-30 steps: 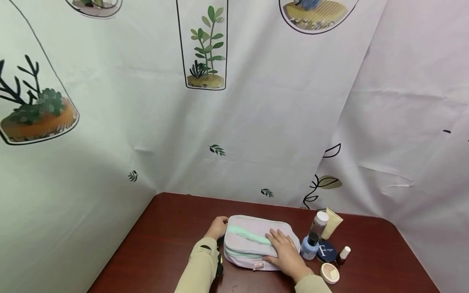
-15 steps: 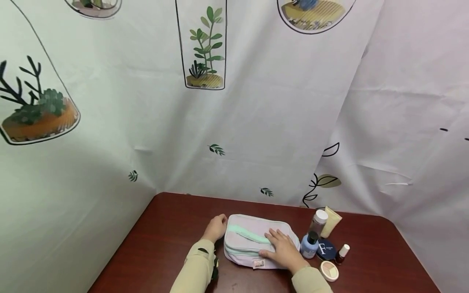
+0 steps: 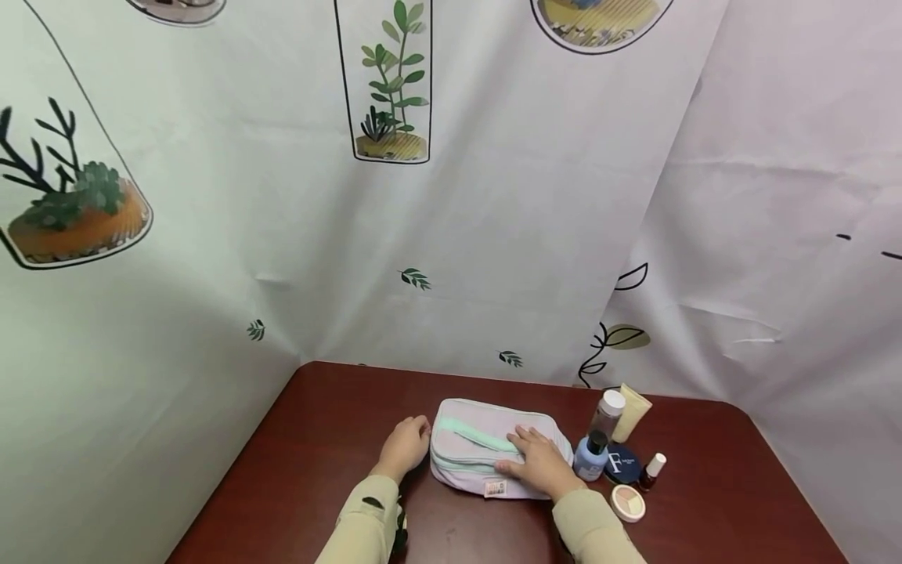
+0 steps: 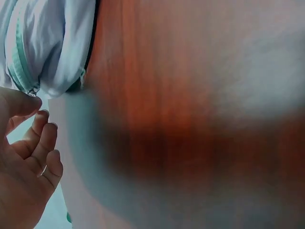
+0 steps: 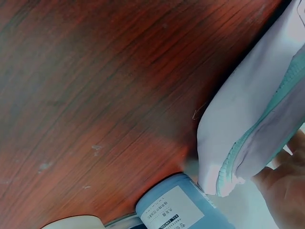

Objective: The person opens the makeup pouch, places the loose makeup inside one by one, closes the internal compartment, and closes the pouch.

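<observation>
One pale backdrop (image 3: 486,219) fills most of the head view, printed with four outlined vessels of plants, two of them cut well short by the top edge, and three small green sprigs lower down. Below it stands one reddish-brown desk (image 3: 331,423).

On the desk lies one lilac pouch (image 3: 479,454), between the two hands and left of six smaller items. Two cream sleeves (image 3: 362,513) come in from the bottom edge, one per arm. Of the two hands, the right hand (image 3: 541,464) lies on top of the pouch with its fingers spread, near one end of a single mint handle (image 3: 486,440). The left hand (image 3: 404,446) is at the pouch's left end, thumb and finger pinching one zip pull (image 4: 33,92).

The six items are one each: a cream tube (image 3: 631,415) and a clear bottle (image 3: 606,419) with a white cap, both at the back; a blue bottle (image 3: 589,458) with a black cap, just beside the pouch; a navy round case (image 3: 623,464) marked "F"; a round palette (image 3: 628,503) nearest the front; and a dark little bottle (image 3: 648,477) with a white cap, farthest right. Smallest of all, one label (image 3: 496,489) sits on the pouch's front side.
</observation>
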A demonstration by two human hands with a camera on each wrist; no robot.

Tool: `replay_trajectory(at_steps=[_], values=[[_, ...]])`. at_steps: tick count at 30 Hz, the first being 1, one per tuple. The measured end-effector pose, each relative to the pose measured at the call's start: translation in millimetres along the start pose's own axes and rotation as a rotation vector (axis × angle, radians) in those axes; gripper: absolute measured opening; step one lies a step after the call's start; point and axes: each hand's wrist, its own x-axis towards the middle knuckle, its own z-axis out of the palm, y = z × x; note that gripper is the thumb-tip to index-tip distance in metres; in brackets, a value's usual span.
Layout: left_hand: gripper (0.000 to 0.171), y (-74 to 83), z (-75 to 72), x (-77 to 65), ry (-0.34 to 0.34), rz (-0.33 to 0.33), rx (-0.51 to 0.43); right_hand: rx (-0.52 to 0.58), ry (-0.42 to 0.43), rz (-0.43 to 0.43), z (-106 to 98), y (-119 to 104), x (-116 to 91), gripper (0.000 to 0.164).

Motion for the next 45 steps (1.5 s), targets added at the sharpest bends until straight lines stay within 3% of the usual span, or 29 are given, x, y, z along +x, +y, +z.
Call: replay_trajectory(at_steps=[9, 18, 24, 28, 34, 38, 41, 45], values=[[0.011, 6.0, -6.0, -29.0, 0.029, -0.026, -0.053, -0.020, -0.001, 0.033, -0.9, -2.6, 4.2, 0.068], [0.013, 25.8, -6.3, -50.8, 0.051, 0.001, -0.179, -0.111, 0.015, 0.086, 1.3, -6.2, 2.4, 0.067], [0.012, 47.1, 2.5, -62.4, 0.105, -0.043, -0.256, -0.134, 0.072, 0.109, 5.4, -13.1, -2.2, 0.064], [0.011, 60.7, 12.8, -67.2, 0.142, -0.071, -0.267, -0.169, 0.153, 0.113, 10.6, -19.2, -4.9, 0.060], [0.013, 76.4, 28.0, -68.2, 0.147, -0.048, -0.312, -0.175, 0.231, 0.113, 13.5, -23.5, -9.9, 0.056], [0.014, 71.5, 27.3, -68.7, 0.161, -0.056, -0.333, -0.126, 0.130, 0.031, -2.8, -19.0, -14.3, 0.064], [0.014, 61.1, 21.5, -64.7, 0.170, -0.047, -0.337, -0.123, -0.018, -0.035, -23.8, -13.3, -17.2, 0.076], [0.013, 47.7, 12.9, -54.4, 0.143, -0.031, -0.343, -0.126, -0.192, -0.061, -46.7, -8.6, -21.4, 0.090]])
